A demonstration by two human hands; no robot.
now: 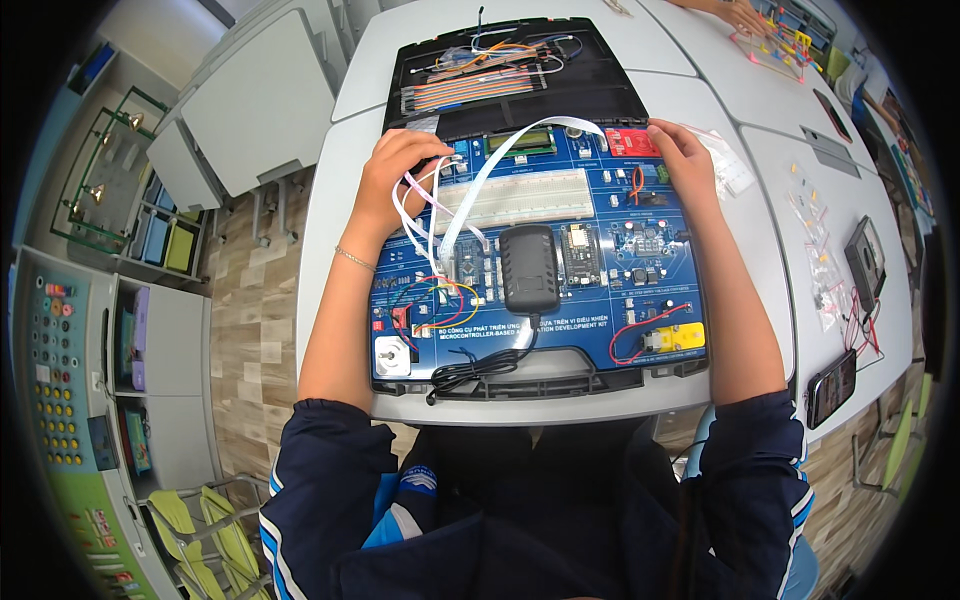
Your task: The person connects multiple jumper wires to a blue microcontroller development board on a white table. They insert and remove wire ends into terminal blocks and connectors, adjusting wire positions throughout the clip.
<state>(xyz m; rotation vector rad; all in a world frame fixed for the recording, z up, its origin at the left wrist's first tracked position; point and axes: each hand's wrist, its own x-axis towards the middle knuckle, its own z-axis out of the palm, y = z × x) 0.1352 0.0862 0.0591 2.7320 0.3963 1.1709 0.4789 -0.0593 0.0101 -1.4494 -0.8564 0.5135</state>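
Observation:
A blue electronics training board (590,352) lies in an open black case in front of me. My left hand (398,178) is at its upper left, thumb and fingers pinched by a small blue module; what is between the fingertips is partly hidden. White wires (404,212) loop down from there to the board's middle. My right hand (686,160) grips the board's upper right edge, fingertips by a red module (632,143). A flat white ribbon cable (478,185) arches over the white breadboard (535,196). A black power adapter (529,268) rests on the board, its cord (470,376) bundled below.
The case lid (570,85) behind holds jumper wires (475,88). On the white table (745,290) at right lie small plastic bags (825,285), a phone (831,388) and a black box (865,262). Another person's hand (738,15) is at the far right, by a colourful stick model (780,55).

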